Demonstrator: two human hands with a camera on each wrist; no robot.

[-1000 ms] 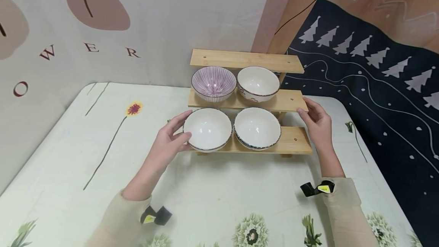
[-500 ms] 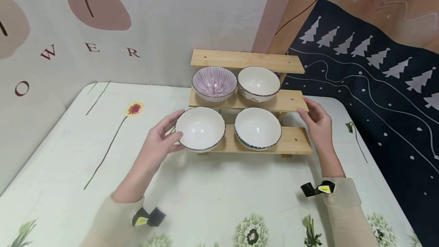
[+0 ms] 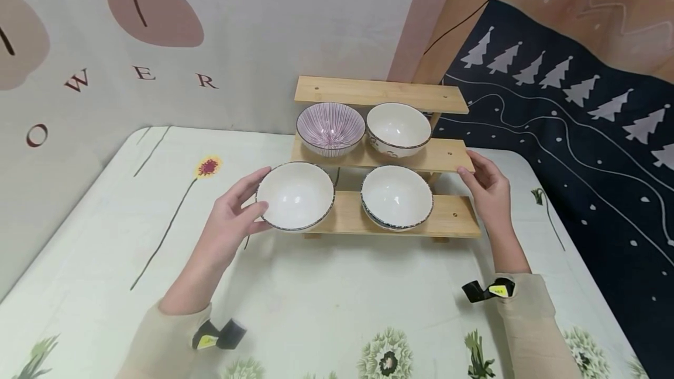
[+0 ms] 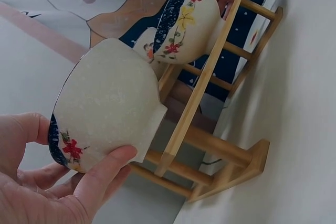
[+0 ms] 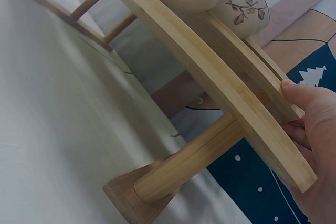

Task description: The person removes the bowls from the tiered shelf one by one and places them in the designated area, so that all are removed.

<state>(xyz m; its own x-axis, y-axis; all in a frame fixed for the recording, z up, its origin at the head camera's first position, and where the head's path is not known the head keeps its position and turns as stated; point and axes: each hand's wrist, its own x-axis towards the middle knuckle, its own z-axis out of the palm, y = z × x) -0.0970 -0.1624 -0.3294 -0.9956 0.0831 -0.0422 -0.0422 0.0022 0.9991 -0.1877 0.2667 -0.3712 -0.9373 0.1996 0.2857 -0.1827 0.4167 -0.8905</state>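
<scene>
My left hand [image 3: 231, 215] grips the left side of a white bowl [image 3: 295, 196], thumb near the rim and fingers beneath. The left wrist view shows the bowl's cream outside, with red flowers and a dark blue band, beside the bottom shelf's end. My right hand [image 3: 487, 186] pinches the right end of the middle shelf [image 3: 447, 154] of a three-tier wooden rack. Another white bowl [image 3: 397, 197] sits on the bottom shelf [image 3: 453, 218]. On the middle tier stand a purple-striped bowl [image 3: 330, 129] and a white bowl with a brown-leaf outside [image 3: 398, 128].
The rack's top shelf [image 3: 381, 95] carries nothing and stands near the grey wall cloth [image 3: 253, 45]. A pale flower-printed tablecloth [image 3: 316, 291] lies under the rack. A dark blue cloth with white trees [image 3: 568, 127] hangs at the right.
My left hand has drawn its bowl leftward, away from the neighbouring bowl, baring more of the bottom shelf. My right hand has stayed on the middle shelf's end.
</scene>
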